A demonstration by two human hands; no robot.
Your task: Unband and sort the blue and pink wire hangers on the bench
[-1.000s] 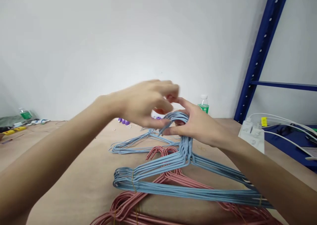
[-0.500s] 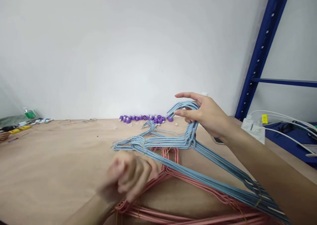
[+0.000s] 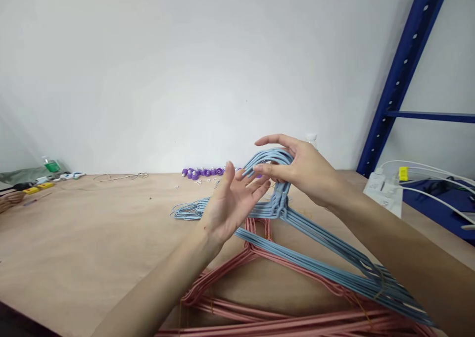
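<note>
Several blue wire hangers point(image 3: 315, 269) lay on the tabletop point(image 3: 92, 238); my right hand point(image 3: 306, 171) pinched their hooks point(image 3: 267, 154) (light, stiff, slippery, best held there) while my left fingers point(image 3: 256, 188) spread open beside them.

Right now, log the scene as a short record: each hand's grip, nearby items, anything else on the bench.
right hand: grip shut on the hooks of a bundle of blue wire hangers
left hand: open, fingers spread, beside those hooks
under the bundle: pink wire hangers
surface: brown paper-covered table
far edge: purple plastic parts
right side: white power block, blue steel shelving
left edge: another person's hand
</note>
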